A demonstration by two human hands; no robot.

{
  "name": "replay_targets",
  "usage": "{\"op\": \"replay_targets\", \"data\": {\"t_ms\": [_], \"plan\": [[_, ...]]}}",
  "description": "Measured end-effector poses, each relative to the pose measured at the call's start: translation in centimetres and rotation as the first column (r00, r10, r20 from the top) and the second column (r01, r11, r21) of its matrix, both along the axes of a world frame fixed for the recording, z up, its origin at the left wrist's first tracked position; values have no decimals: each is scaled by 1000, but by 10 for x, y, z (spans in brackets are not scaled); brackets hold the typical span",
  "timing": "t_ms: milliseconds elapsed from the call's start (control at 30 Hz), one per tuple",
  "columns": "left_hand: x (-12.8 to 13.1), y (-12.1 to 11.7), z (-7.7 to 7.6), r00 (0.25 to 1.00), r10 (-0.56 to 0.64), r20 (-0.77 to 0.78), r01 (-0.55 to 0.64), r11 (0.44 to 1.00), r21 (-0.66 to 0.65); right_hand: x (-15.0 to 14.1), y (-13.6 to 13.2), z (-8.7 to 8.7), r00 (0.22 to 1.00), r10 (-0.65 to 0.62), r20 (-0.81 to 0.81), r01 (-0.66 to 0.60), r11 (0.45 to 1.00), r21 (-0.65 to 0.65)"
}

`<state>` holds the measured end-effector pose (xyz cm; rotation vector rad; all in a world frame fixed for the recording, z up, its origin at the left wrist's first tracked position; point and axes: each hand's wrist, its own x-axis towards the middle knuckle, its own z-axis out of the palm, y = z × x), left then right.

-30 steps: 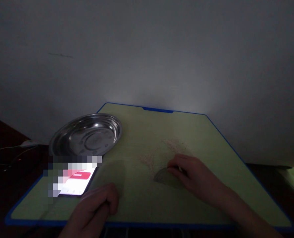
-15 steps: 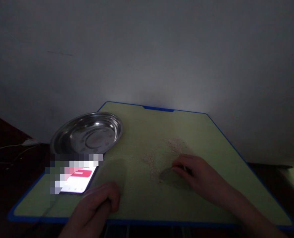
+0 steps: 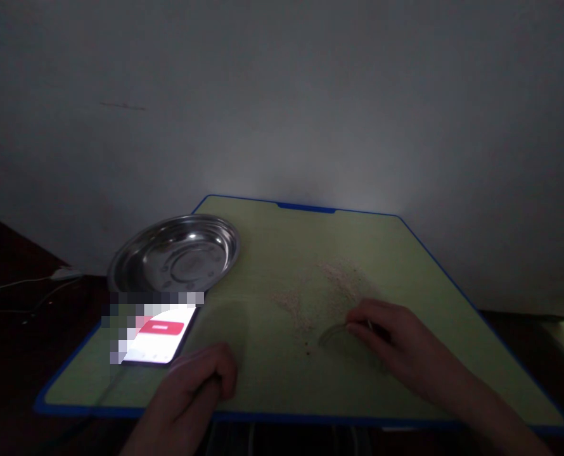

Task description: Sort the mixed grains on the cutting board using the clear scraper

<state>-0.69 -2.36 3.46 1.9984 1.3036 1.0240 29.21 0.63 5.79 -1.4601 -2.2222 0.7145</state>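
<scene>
My right hand point(image 3: 386, 332) pinches a thin, curved utensil point(image 3: 332, 332), low over the green tabletop point(image 3: 272, 373). Dim light and blur hide its exact kind. Just beyond it, pale crumbly grains point(image 3: 341, 278) lie in a loose patch, with a smaller heap of grains point(image 3: 294, 304) to the left. Two dark specks point(image 3: 307, 349) sit left of the utensil's tip. My left hand point(image 3: 201, 380) is curled into a fist by the near edge, close to the phone, with nothing seen in it.
A shiny metal basin point(image 3: 177, 253) stands at the left, overhanging the table's edge. In front of it lies a lit phone point(image 3: 161, 339), partly pixelated. A grey wall point(image 3: 282, 114) rises behind the table. White cables point(image 3: 30, 285) run at the far left.
My right hand has drawn the utensil slightly to the right, and the dark specks now show more plainly. My left hand keeps its fist. The whole view has shifted a little.
</scene>
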Motion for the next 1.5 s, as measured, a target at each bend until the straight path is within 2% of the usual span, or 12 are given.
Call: {"op": "replay_targets", "data": {"t_ms": [167,300,433,633,800,967,1167,1500], "plan": [[-2,0,-2,1000,-22,20,21,1000,18,-6,-14,-9,999,47,-22,-48,998,-45],[-2,1,-2,1000,-10,9,10,1000,28,2,-12,-12,1000,-2,29,1,999,33],[-1,0,0,1000,9,-4,-9,1000,15,13,-7,-11,997,-77,19,76,996,51],[-1,-1,0,1000,12,-15,-12,1000,-15,1,-4,-13,999,-46,4,46,996,74],[-2,0,-2,1000,8,1,-8,1000,-17,2,-5,-10,1000,29,5,-29,1000,10],[-1,-1,1,1000,6,-1,-6,999,-46,5,-5,-9,1000,5,14,-6,1000,16],[0,-1,0,1000,20,2,-19,994,-106,-2,-7,-4,998,61,25,-61,998,-2],[-2,-2,-2,1000,4,14,-3,995,-105,7,-17,-4,998,59,15,-58,997,-60]]}}
